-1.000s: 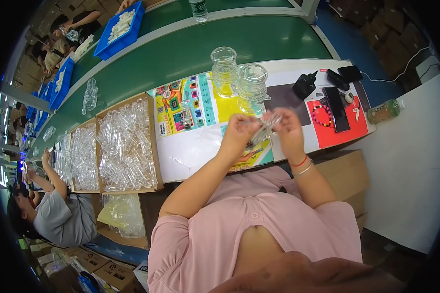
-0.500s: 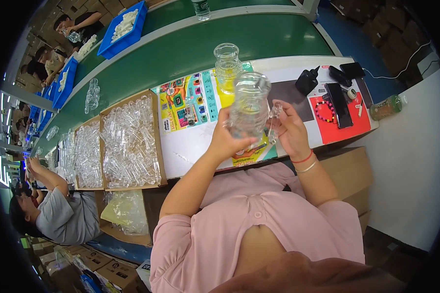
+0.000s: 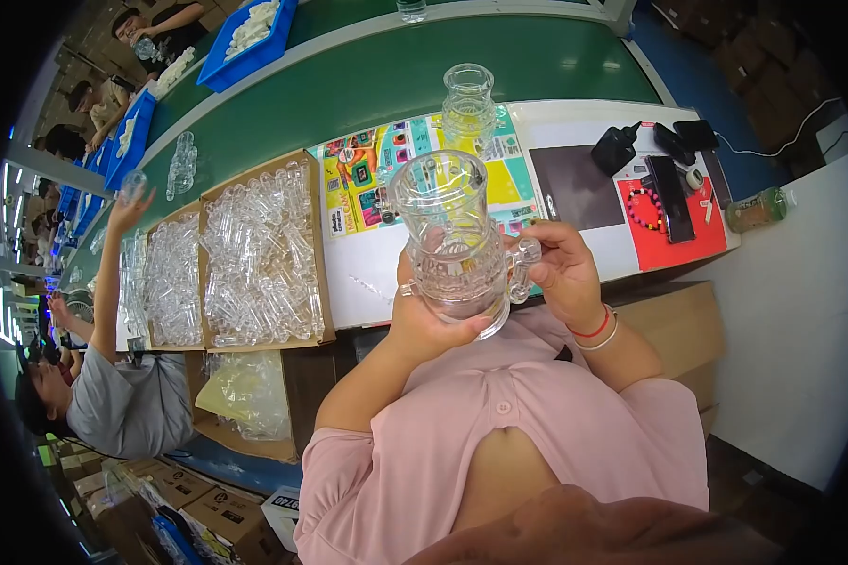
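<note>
A large clear plastic cup (image 3: 454, 247) with a wide round mouth and ribbed sides is tilted in front of my chest. My left hand (image 3: 426, 325) is wrapped round its lower left side. In the fingers of my right hand (image 3: 571, 275) is a knobbly clear handle (image 3: 522, 269), which lies along the cup's right side. Whether handle and cup are joined there cannot be made out. A second clear cup (image 3: 468, 105) stands upright beyond, on the printed colourful sheet (image 3: 511, 184).
Cardboard trays of clear handles (image 3: 259, 254) sit at the left. A black squeeze bottle (image 3: 615, 149), a phone (image 3: 670, 198) and a beaded bracelet (image 3: 644, 211) lie right. The green conveyor belt (image 3: 556, 61) runs behind. A co-worker's raised hand (image 3: 132, 207) holds a clear piece.
The cup has come nearer to my chest and to the left, its mouth tipped more into view. My right hand keeps the handle at its side. The co-worker's arm has risen.
</note>
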`<state>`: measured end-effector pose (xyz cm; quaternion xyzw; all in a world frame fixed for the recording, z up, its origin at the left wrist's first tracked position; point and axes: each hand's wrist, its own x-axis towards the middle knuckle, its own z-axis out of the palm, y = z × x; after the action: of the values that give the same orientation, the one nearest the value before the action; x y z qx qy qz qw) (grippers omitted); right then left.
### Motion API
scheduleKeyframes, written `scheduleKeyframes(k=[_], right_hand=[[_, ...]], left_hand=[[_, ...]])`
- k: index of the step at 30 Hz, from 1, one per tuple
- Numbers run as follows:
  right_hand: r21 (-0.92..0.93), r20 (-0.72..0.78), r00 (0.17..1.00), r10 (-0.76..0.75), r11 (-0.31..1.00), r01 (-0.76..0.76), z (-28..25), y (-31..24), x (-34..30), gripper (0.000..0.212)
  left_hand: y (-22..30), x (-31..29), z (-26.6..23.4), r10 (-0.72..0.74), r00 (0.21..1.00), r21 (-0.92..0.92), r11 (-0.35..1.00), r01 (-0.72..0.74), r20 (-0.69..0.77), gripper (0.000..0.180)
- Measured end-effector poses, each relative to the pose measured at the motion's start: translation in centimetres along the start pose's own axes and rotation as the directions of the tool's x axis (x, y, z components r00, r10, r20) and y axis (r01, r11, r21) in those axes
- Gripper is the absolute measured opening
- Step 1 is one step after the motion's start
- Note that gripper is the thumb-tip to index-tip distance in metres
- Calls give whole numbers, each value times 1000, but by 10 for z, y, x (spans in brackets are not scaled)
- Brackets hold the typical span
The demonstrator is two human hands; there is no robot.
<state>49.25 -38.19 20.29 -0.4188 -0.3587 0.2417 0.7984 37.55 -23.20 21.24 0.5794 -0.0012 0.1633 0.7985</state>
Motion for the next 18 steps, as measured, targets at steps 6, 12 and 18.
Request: scheduleKeyframes(k=[6,12,18], right_hand=[[-233,51,995,-83,968,93,4,0,-1,41],[-582,333,943,-22,782,224,4,-31,12,45],[18,218,962,165,985,-173,45,-35,20,65]], left_hand=[[1,-5,-11,-1,999,138,990,-4,41,95],[10,-14,-11,-71,997,-102,992,75,37,100],[2,-35,-36,-153,933,447,894,-9,325,90]])
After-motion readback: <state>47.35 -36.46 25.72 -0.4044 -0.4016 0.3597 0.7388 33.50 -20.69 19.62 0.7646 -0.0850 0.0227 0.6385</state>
